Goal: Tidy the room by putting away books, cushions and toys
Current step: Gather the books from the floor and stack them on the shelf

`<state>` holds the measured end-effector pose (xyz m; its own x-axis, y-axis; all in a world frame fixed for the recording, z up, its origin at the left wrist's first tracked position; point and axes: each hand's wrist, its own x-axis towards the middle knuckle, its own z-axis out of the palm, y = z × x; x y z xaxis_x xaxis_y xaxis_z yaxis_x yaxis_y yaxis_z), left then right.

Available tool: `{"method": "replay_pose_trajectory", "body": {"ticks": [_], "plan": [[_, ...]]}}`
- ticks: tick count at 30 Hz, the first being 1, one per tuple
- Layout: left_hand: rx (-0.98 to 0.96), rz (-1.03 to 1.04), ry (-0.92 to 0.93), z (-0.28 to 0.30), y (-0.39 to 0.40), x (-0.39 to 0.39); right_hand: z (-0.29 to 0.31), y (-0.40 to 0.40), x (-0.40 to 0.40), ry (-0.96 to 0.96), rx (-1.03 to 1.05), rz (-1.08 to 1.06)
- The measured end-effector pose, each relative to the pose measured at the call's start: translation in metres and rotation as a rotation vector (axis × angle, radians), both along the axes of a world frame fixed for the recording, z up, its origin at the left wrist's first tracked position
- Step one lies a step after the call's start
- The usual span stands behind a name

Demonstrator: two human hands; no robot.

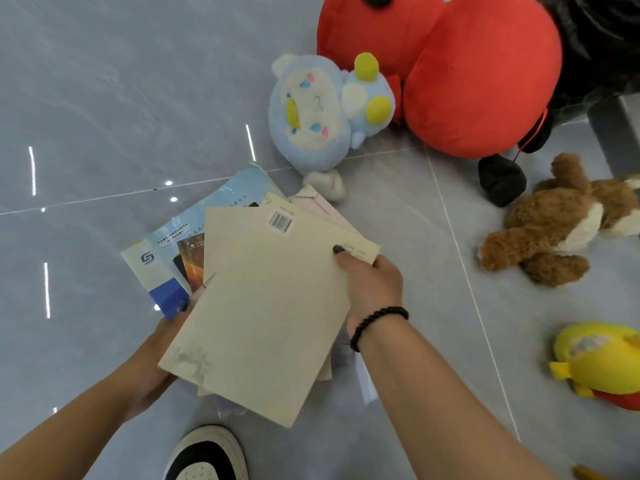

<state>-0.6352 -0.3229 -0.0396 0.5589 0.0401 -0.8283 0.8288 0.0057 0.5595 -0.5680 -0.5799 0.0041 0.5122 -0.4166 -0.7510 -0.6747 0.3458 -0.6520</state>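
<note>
A: Where is the cream book point(266, 306)?
B: Atop a fanned stack above the tiled floor point(104, 98); the right hand point(372, 284) pinches its far right edge, the left hand point(162, 351) curls under the near left corner.
A: Best handling?
B: Square the smooth, slippery covers before carrying. The blue plush point(311, 112) and red plush point(478, 71), soft and rounded, await near the floor's far edge.

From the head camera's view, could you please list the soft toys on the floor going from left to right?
Blue toy → red toy → brown bear → yellow toy.
</note>
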Motion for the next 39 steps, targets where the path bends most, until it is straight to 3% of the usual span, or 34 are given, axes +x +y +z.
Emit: {"method": "replay_pose_trajectory", "body": {"ticks": [3, 5, 8, 11, 14, 17, 26, 31, 39], "plan": [[-0.247, 0.095, 0.150, 0.008, 0.008, 0.012, -0.013, 0.001, 0.005, -0.090, -0.245, 0.234], [-0.298, 0.049, 0.201, 0.010, 0.013, 0.019, -0.009, -0.002, 0.000, -0.169, -0.408, 0.359], [-0.213, -0.043, 0.113, 0.002, 0.002, 0.016, -0.016, -0.022, -0.020, -0.119, -0.494, 0.316], [-0.185, 0.018, 0.050, -0.004, -0.012, 0.011, -0.027, -0.030, -0.044, 0.060, -0.315, 0.234], [-0.230, 0.063, 0.023, -0.005, -0.009, 0.010, -0.036, -0.024, -0.060, 0.052, -0.093, 0.280], [-0.223, 0.055, -0.007, -0.002, -0.016, 0.008, -0.037, -0.022, -0.053, -0.016, -0.074, 0.355], [-0.188, 0.170, 0.027, -0.013, -0.017, 0.000, -0.045, -0.020, -0.043, 0.056, -0.156, 0.292], [-0.155, 0.185, 0.030, -0.015, -0.025, -0.006, -0.038, -0.028, -0.039, 0.115, -0.085, 0.360], [-0.235, 0.040, 0.028, 0.002, -0.012, 0.008, -0.037, -0.031, -0.039, 0.175, 0.133, 0.438]]}}
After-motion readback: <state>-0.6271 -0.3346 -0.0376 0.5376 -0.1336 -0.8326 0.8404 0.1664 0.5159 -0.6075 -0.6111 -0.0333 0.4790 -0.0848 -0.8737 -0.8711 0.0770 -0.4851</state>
